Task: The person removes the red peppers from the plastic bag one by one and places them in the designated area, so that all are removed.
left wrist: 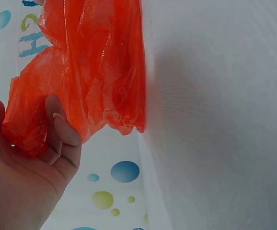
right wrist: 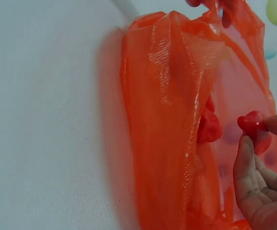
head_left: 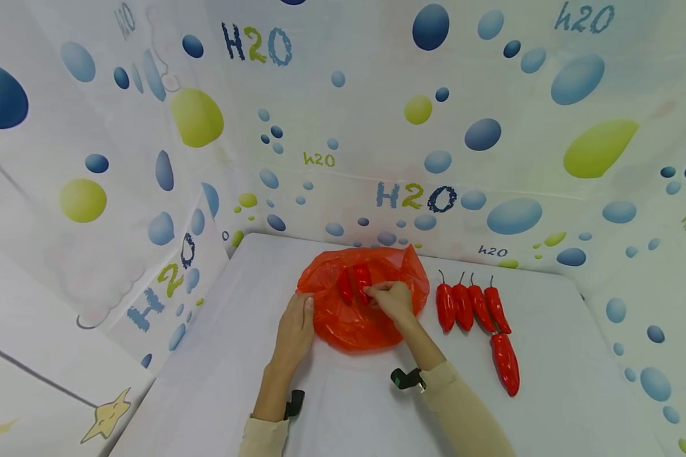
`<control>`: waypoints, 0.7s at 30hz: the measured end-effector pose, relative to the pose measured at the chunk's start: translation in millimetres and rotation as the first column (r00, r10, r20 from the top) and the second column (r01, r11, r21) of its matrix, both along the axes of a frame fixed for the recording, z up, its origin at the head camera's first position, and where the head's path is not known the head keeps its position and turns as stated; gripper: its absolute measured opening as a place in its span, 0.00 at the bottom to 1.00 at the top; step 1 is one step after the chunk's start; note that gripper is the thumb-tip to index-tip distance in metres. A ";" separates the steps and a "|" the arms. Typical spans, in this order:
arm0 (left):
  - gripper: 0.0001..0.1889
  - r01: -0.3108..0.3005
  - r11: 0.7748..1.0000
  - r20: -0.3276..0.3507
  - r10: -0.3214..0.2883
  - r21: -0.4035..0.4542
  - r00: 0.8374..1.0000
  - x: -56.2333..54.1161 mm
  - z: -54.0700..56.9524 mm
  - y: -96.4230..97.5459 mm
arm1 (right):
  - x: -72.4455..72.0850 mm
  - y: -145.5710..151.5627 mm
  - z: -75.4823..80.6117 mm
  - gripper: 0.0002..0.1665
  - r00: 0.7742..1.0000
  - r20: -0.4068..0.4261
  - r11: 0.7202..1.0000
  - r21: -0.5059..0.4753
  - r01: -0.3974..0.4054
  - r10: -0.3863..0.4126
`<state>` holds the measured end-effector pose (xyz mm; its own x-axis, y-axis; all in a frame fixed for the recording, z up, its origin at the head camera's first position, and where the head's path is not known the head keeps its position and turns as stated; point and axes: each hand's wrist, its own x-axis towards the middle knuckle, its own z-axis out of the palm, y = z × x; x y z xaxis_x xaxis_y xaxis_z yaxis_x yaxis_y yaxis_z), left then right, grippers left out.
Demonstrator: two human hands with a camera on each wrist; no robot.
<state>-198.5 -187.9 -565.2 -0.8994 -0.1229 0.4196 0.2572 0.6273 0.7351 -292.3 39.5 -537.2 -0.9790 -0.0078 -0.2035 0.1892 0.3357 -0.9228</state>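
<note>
An orange-red plastic bag (head_left: 343, 333) lies spread with its mouth open on the white table. My left hand (head_left: 296, 324) grips the bag's left edge; in the left wrist view the fingers (left wrist: 64, 132) curl round the bunched plastic. Over the bag's opening, my right hand (head_left: 393, 301) pinches a red chili pepper (head_left: 363, 279) between thumb and fingertips. The same pepper (right wrist: 254, 132) appears end-on in the right wrist view. Beside it in the bag is another red pepper (head_left: 345, 287), partly hidden by the plastic in the right wrist view.
Right of the bag, several red peppers stand in a row, one of them this pepper (head_left: 446, 308) nearest the bag. A further pepper (head_left: 505, 365) lies below the row. Patterned curtains (head_left: 354, 190) rise behind the white table (head_left: 354, 406) and along its left side.
</note>
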 end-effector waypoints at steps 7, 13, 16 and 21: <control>0.16 0.000 1.000 -0.013 0.000 -0.004 1.000 -0.3 0.3 0.1 | 4.4 2.6 4.3 0.17 1.000 -0.021 0.999 -0.049 -0.022 0.021; 0.15 0.000 1.000 -0.081 -0.002 -0.027 0.997 -2.9 -1.5 -0.8 | 10.1 4.6 6.0 0.16 0.998 -0.055 0.995 -0.093 -0.027 0.022; 0.16 0.003 1.000 -0.088 -0.005 -0.024 0.996 -2.7 -1.1 -0.7 | 13.7 5.1 7.3 0.16 0.999 -0.045 0.994 -0.104 -0.023 0.018; 0.16 0.009 1.000 -0.068 -0.010 -0.013 0.998 -1.4 -0.4 0.1 | 19.1 6.6 8.7 0.17 0.999 -0.030 0.992 -0.121 -0.027 0.024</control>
